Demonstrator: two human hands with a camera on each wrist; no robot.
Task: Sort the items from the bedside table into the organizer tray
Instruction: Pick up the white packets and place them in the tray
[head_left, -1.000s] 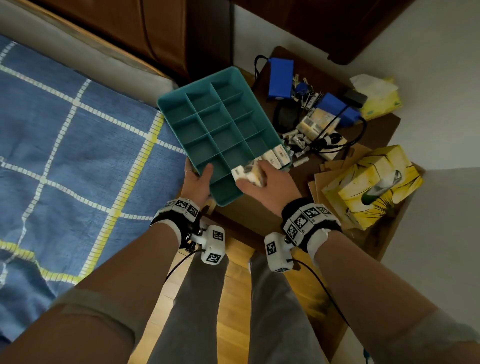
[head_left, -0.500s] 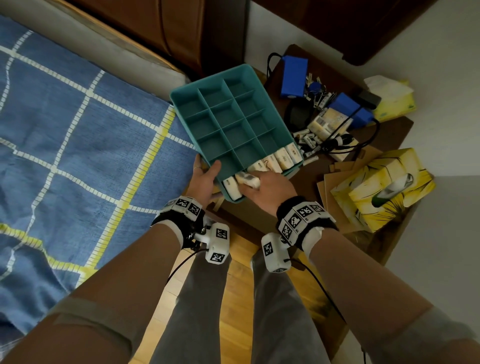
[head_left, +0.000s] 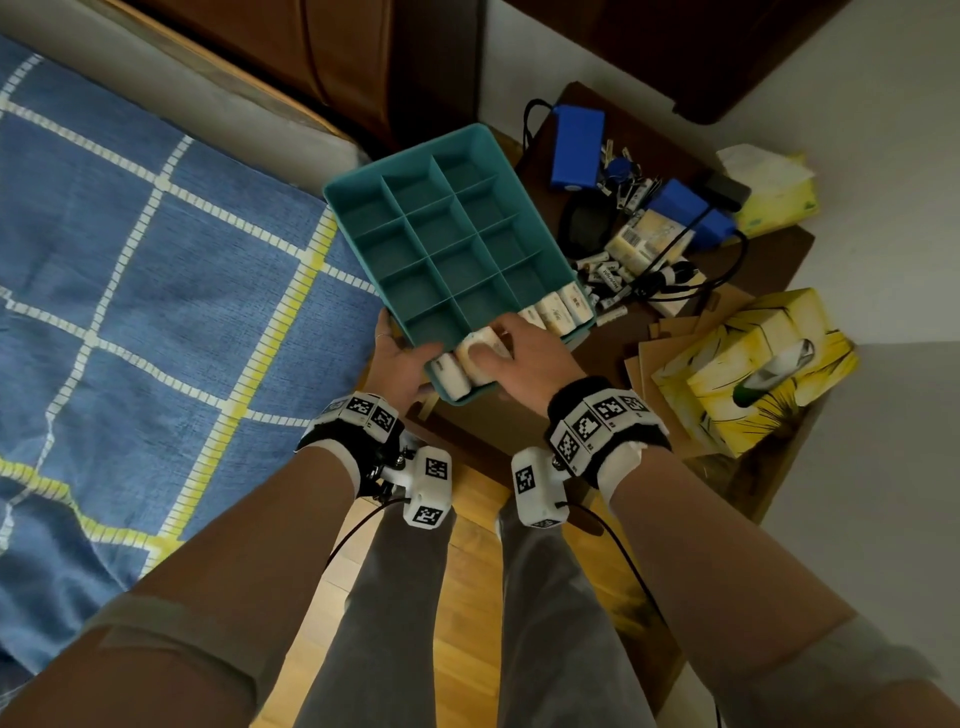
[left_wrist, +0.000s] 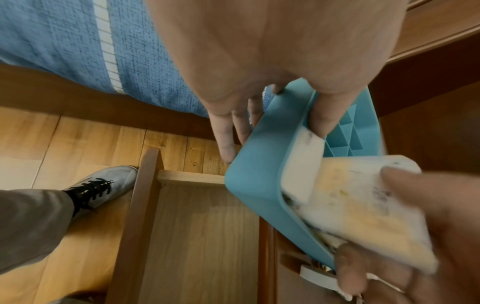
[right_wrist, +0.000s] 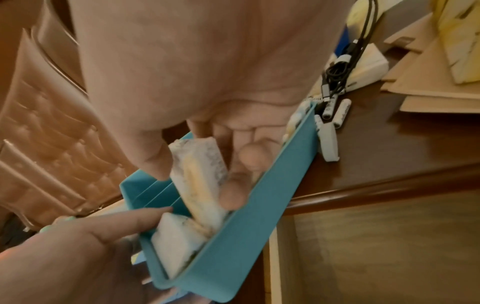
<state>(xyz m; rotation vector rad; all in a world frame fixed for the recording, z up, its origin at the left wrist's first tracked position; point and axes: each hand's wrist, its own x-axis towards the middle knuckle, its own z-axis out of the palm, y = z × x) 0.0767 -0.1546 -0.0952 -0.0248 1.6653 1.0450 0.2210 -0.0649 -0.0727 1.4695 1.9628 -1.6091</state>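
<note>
Pushing tissue pack (head_left: 480, 349) lower, organizer tray (head_left: 363, 187) unmoved

I count one teal organizer tray (head_left: 436, 228), five small white tissue packs (head_left: 556, 312) in its near row, two blue boxes (head_left: 576, 145), and two yellow tissue boxes (head_left: 748, 364) on the table (head_left: 519, 415).

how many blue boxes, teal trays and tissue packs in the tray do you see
blue boxes: 2
tray: 1
packs in view: 5 (right hand may hide more)
total: 8
</note>
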